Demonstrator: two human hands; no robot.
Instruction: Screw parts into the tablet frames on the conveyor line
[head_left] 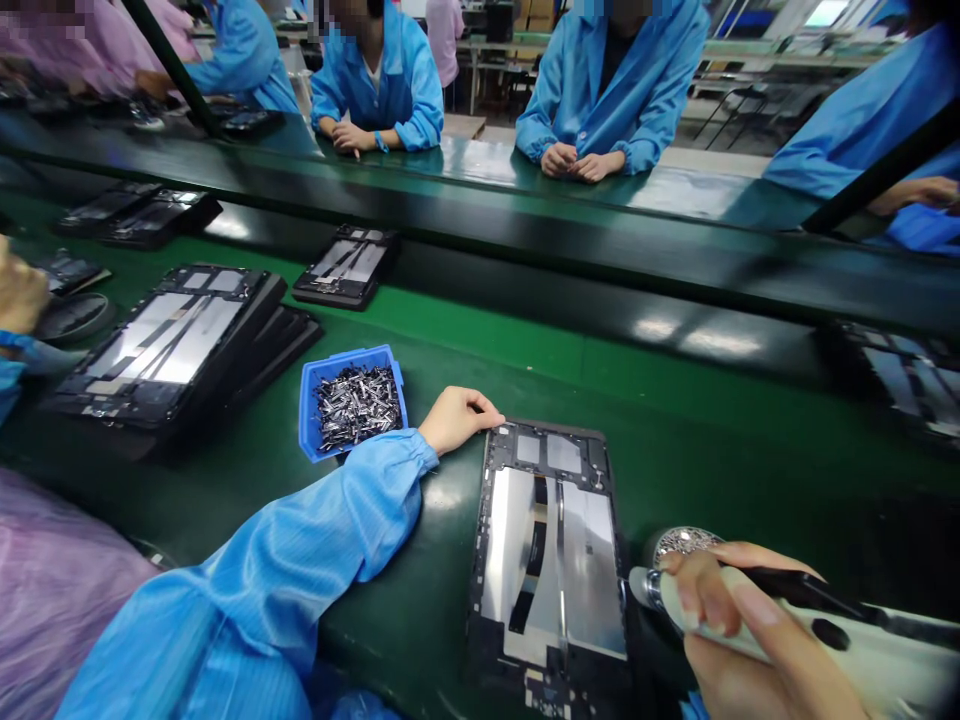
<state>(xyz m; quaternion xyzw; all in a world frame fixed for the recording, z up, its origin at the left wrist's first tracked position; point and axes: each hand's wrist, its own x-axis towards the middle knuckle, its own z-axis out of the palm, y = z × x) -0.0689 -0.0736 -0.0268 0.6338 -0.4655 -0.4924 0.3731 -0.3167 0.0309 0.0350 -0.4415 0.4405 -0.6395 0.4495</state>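
An opened tablet (pixel 589 560) lies on the green bench in front of me, with silver battery plates, black flex cables and a dark frame. At its top left corner, my left hand (pixel 459 418) has thumb and fingertips pinched together; whatever is between them is too small to make out. My right hand (pixel 739 610) is wrapped round a white electric screwdriver (pixel 847 650), whose metal nose points left beside the tablet's right edge. A round dish of small screws (pixel 684 541) sits just behind that nose. Left of my left hand stands a blue bin (pixel 306 415) filled with small black and silver parts.
Stacked tablets (pixel 172 330) lie at the left, another small stack (pixel 349 262) farther back, and more (pixel 911 375) at the right. A raised dark ledge (pixel 480 215) crosses behind. Co-workers in blue sit opposite; a neighbour's hand (pixel 21 290) shows at the left edge.
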